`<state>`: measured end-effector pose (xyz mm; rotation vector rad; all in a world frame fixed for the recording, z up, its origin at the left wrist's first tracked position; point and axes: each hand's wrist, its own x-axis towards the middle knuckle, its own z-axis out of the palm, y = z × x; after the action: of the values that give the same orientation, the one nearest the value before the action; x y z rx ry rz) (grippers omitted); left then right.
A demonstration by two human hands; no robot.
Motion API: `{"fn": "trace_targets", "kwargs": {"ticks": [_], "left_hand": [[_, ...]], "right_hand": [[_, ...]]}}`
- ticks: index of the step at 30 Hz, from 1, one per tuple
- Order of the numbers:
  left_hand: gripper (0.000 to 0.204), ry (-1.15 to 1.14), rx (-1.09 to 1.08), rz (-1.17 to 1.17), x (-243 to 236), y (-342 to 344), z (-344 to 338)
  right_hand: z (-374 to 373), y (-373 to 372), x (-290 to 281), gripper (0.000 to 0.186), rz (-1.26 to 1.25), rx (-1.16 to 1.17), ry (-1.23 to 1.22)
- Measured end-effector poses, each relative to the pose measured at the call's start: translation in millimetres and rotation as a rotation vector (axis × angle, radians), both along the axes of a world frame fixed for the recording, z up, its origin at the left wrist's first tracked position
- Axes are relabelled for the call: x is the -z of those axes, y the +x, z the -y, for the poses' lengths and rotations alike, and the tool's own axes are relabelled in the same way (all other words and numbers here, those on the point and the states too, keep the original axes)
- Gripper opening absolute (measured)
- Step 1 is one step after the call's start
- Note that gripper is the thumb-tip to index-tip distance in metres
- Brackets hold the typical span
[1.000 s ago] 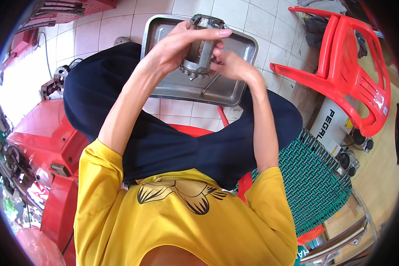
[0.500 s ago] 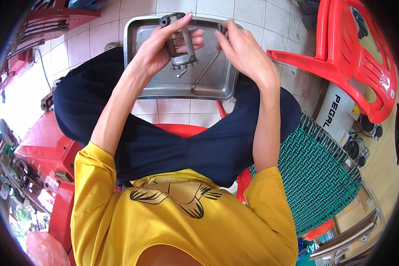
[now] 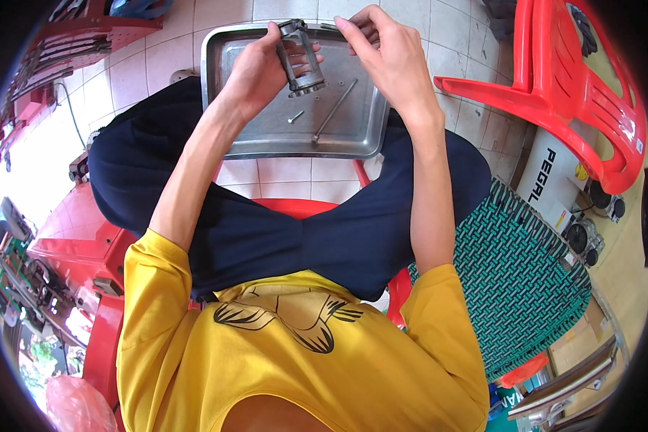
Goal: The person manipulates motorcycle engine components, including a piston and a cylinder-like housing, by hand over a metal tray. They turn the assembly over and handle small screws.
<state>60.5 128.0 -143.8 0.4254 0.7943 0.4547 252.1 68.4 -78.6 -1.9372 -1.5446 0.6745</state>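
Observation:
My left hand [image 3: 258,75] is closed round a grey metal cage-like part [image 3: 308,88], with upright bars between a top end and a toothed lower ring. It is held tilted above a shallow metal tray [image 3: 266,146]. Close to the part's top end, my right hand [image 3: 399,65] pinches a small dark metal pin [image 3: 329,27] between thumb and fingers. The pin points toward the part; whether they touch, I cannot tell. In the tray lie a long thin bolt [image 3: 336,109] and a short bolt [image 3: 296,117], with small bits nearby.
A red plastic chair [image 3: 554,93] stands at the right, beside a white cylindrical tank [image 3: 547,176]. Nearer is a green woven seat [image 3: 515,281]. Red metal cabinets [image 3: 79,237] line the left side. My legs in dark trousers [image 3: 288,248] spread either side below the tray.
The right hand has risen and turned, bringing the pin to the top of the cage-like part. My left hand has shifted slightly, tilting the part and raising its toothed ring.

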Motion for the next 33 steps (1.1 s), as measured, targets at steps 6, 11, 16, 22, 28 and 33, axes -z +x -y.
{"fn": "trace_targets", "kwargs": {"ticks": [6, 11, 16, 22, 28, 33], "left_hand": [[0.051, 0.232, 0.054, -0.085, -7.4, 5.5, 5.8], [0.051, 0.380, 0.011, -0.157, -12.2, 6.9, 9.7], [0.051, 0.457, -0.026, -0.228, -4.2, 5.5, 8.3], [0.049, 0.550, -0.036, -0.211, -6.1, 2.6, 7.0], [0.042, 0.623, -0.121, -0.264, -1.1, 1.3, 3.6], [0.047, 0.664, -0.223, -0.206, -19.8, 4.9, 6.1]], "right_hand": [[-3.2, -8.1, 4.8, 0.031, -0.079, 0.020, 0.024], [-4.3, -4.7, 6.5, 0.028, -0.149, 0.090, 0.095], [-7.2, -7.5, 8.6, 0.024, -0.307, 0.079, 0.139], [-5.7, -5.7, 5.8, 0.023, -0.307, 0.002, 0.111], [-6.6, 2.4, 10.9, 0.018, -0.218, -0.016, 0.203], [-9.1, 3.5, 0.4, 0.012, -0.404, 0.051, 0.095]]}}
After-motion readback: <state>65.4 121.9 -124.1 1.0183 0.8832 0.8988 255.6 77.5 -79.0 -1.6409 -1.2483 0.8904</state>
